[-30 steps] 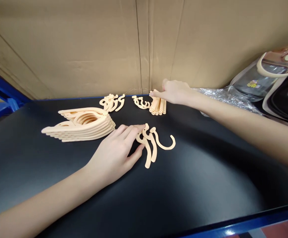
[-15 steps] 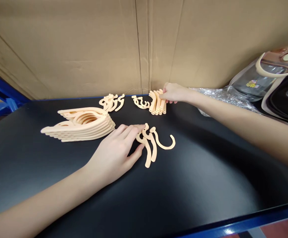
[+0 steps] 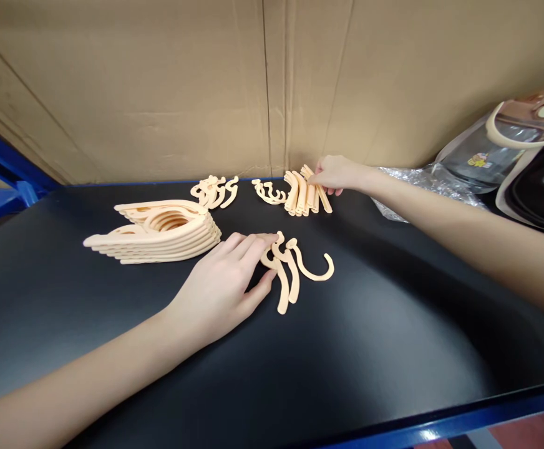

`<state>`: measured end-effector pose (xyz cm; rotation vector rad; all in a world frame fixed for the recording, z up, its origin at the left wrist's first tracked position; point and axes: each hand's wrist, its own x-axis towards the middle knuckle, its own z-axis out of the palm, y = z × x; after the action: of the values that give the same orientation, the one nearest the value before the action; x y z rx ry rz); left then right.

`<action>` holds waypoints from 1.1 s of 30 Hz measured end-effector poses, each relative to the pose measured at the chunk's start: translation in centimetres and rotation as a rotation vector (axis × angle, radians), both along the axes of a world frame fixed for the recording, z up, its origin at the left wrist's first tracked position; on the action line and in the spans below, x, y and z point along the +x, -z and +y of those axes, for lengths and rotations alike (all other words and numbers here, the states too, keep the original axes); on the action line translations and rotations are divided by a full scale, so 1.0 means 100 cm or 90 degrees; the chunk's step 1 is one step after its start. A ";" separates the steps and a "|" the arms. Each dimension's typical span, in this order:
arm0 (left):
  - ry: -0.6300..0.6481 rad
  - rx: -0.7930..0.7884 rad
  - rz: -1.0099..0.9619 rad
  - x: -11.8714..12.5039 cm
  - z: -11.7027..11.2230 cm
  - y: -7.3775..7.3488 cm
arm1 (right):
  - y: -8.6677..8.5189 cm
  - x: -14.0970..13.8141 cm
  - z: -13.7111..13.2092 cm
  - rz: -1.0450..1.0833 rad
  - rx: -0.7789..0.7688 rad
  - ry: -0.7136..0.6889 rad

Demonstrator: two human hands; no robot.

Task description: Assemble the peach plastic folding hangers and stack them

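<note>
My left hand (image 3: 220, 284) rests on the black table (image 3: 347, 349), its fingers pinching the ends of a few peach plastic hook pieces (image 3: 295, 268) lying in front of it. My right hand (image 3: 335, 173) reaches to the back of the table and pinches one peach plastic bar (image 3: 321, 194), lifting it slantwise off a small pile of like bars (image 3: 300, 196). A stack of peach hanger bodies (image 3: 160, 231) lies left of my left hand.
Two more clusters of peach hooks (image 3: 216, 192) (image 3: 268, 192) lie near the back edge. A cardboard wall (image 3: 253, 87) closes the rear. Crinkled clear plastic (image 3: 422, 184) and packaged goods (image 3: 524, 149) sit at the right. Blue frame rails edge the table.
My right hand went from lying over the bar pile to pinching one bar and drawing it out to the right. My left hand stayed on the hooks.
</note>
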<state>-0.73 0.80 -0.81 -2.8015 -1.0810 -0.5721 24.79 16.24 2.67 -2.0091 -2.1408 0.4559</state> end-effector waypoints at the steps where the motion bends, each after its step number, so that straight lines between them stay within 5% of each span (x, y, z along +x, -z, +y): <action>1: 0.001 0.004 -0.002 0.000 0.000 0.000 | 0.000 0.000 0.000 0.000 -0.002 0.002; 33: 0.003 -0.001 0.004 -0.001 0.000 0.000 | -0.003 0.001 -0.004 0.086 -0.090 0.045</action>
<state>-0.83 0.77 -0.85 -2.8054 -1.0751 -0.5633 24.85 15.86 2.96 -2.0542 -2.0031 0.7279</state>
